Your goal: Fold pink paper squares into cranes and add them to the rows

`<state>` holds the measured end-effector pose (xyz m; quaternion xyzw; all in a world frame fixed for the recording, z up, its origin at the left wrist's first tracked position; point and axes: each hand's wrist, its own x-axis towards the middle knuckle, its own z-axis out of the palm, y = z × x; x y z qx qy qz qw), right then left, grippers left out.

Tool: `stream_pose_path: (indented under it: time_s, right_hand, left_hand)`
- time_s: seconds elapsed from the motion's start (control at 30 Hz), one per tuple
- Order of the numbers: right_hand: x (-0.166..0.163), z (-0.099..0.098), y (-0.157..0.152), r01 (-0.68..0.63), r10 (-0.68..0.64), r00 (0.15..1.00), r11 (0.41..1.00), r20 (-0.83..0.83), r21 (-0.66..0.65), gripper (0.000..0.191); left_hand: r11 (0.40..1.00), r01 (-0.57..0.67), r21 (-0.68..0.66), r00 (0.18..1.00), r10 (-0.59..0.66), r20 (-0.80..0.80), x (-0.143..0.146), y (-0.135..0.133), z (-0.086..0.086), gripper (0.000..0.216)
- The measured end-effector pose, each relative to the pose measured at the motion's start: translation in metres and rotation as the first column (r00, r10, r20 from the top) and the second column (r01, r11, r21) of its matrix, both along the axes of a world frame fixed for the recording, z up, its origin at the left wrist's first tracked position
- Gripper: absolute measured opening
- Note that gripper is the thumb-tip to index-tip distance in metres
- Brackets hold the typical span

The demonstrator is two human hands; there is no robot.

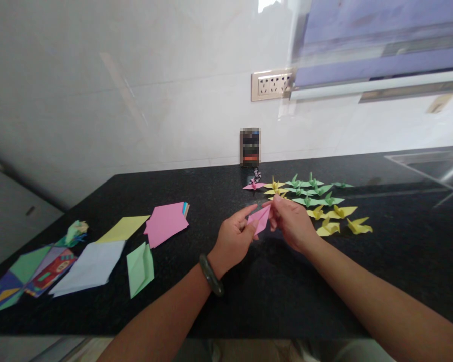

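Observation:
A small folded piece of pink origami paper [259, 219] is held above the dark countertop between both hands. My left hand [236, 236] is closed on its left side, thumb across the front. With fingertips pinched together, my right hand [290, 221] grips its upper right corner. Just beyond the hands sits a pink paper crane [253, 185]. Yellow paper cranes [328, 227] lie to the right of my right hand, and green paper cranes [312, 190] stand in rows behind them. Parts of some yellow cranes are hidden by my right hand.
To the left lie a stack of pink paper [166, 223], a yellow sheet [124, 229], white sheets [90, 265], a folded green paper [140, 270] and a colourful packet [52, 271]. A phone-like device [250, 147] leans on the wall below a socket [272, 85]. A sink edge [423, 173] is at far right.

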<state>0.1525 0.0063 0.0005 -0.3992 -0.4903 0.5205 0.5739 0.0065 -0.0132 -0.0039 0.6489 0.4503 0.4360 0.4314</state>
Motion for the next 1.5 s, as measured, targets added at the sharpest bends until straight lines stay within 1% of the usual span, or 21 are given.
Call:
stream_pose_path:
  time_s: [0.07, 0.13, 0.17, 0.23, 0.27, 0.33, 0.4, 0.47, 0.57, 0.63, 0.7, 0.8, 0.9, 0.97, 1.03, 1.17, 1.33, 1.43, 1.5]
  right_hand:
    - [-0.001, -0.002, -0.002, -0.03, 0.024, 0.991, 0.999, 0.131, 0.044, 0.03]
    - [-0.002, -0.005, -0.005, -0.043, 0.014, 0.965, 0.994, 0.261, 0.105, 0.026]
    - [-0.002, -0.006, -0.006, -0.032, -0.017, 0.949, 0.988, 0.315, 0.151, 0.024]
    - [-0.003, -0.008, -0.007, 0.006, -0.121, 0.908, 0.961, 0.401, 0.276, 0.021]
    - [-0.003, -0.009, -0.007, 0.02, -0.178, 0.885, 0.938, 0.429, 0.347, 0.019]
    - [-0.002, -0.008, -0.008, 0.017, -0.273, 0.845, 0.873, 0.459, 0.488, 0.014]
    - [-0.001, -0.006, -0.009, -0.026, -0.343, 0.804, 0.795, 0.485, 0.606, 0.009]
    - [0.0, -0.004, -0.011, -0.091, -0.406, 0.756, 0.711, 0.513, 0.697, 0.009]
    - [0.002, -0.003, -0.013, -0.169, -0.476, 0.706, 0.606, 0.525, 0.777, 0.013]
    - [0.003, -0.003, -0.014, -0.204, -0.489, 0.696, 0.567, 0.525, 0.798, 0.015]
    - [0.004, -0.004, -0.013, -0.238, -0.49, 0.686, 0.547, 0.538, 0.802, 0.016]
    - [0.005, -0.004, -0.012, -0.277, -0.491, 0.663, 0.541, 0.565, 0.794, 0.017]
    - [0.006, -0.005, -0.012, -0.293, -0.491, 0.644, 0.55, 0.586, 0.782, 0.018]
    - [0.006, -0.005, -0.012, -0.301, -0.487, 0.629, 0.566, 0.606, 0.767, 0.019]
    - [0.007, -0.005, -0.012, -0.308, -0.476, 0.61, 0.594, 0.633, 0.743, 0.02]
    - [0.007, -0.004, -0.011, -0.312, -0.454, 0.586, 0.638, 0.671, 0.704, 0.02]
    - [0.007, -0.001, -0.011, -0.356, -0.447, 0.557, 0.633, 0.7, 0.688, 0.024]
    - [0.008, 0.0, -0.012, -0.4, -0.442, 0.513, 0.636, 0.736, 0.66, 0.03]
    - [0.008, 0.0, -0.012, -0.425, -0.437, 0.481, 0.642, 0.76, 0.638, 0.032]
  left_hand:
    - [0.999, -0.043, -0.008, 0.999, 0.043, 0.026, 0.0, 0.001, -0.001, 0.044]
    - [0.996, -0.08, -0.027, 0.995, 0.081, 0.057, 0.001, 0.002, -0.001, 0.042]
    - [0.995, -0.09, -0.044, 0.993, 0.093, 0.078, 0.002, 0.002, 0.0, 0.041]
    - [0.992, -0.088, -0.087, 0.987, 0.099, 0.13, 0.003, 0.001, 0.002, 0.04]
    - [0.99, -0.079, -0.115, 0.982, 0.098, 0.163, 0.004, 0.001, 0.003, 0.041]
    - [0.982, -0.061, -0.181, 0.967, 0.103, 0.235, 0.005, 0.001, 0.004, 0.042]
    - [0.968, -0.036, -0.25, 0.945, 0.114, 0.306, 0.006, 0.002, 0.004, 0.039]
    - [0.955, 0.007, -0.297, 0.922, 0.109, 0.372, 0.007, 0.002, 0.004, 0.028]
    - [0.935, 0.082, -0.346, 0.888, 0.089, 0.45, 0.006, 0.004, 0.003, 0.018]
    - [0.917, 0.114, -0.382, 0.87, 0.093, 0.485, 0.005, 0.004, 0.004, 0.018]
    - [0.903, 0.135, -0.408, 0.852, 0.105, 0.513, 0.004, 0.004, 0.006, 0.016]
    - [0.891, 0.158, -0.426, 0.83, 0.113, 0.545, 0.003, 0.004, 0.007, 0.016]
    - [0.891, 0.164, -0.424, 0.83, 0.107, 0.547, 0.003, 0.004, 0.007, 0.015]
    - [0.892, 0.165, -0.421, 0.834, 0.101, 0.542, 0.003, 0.004, 0.006, 0.015]
    - [0.891, 0.178, -0.418, 0.832, 0.091, 0.548, 0.002, 0.005, 0.005, 0.016]
    - [0.884, 0.214, -0.416, 0.802, 0.084, 0.591, 0.001, 0.006, 0.003, 0.018]
    - [0.885, 0.243, -0.396, 0.755, 0.084, 0.651, 0.0, 0.008, 0.005, 0.016]
    - [0.892, 0.205, -0.403, 0.745, 0.125, 0.655, -0.001, 0.008, 0.007, 0.019]
    - [0.901, 0.19, -0.391, 0.751, 0.123, 0.649, 0.0, 0.008, 0.007, 0.023]
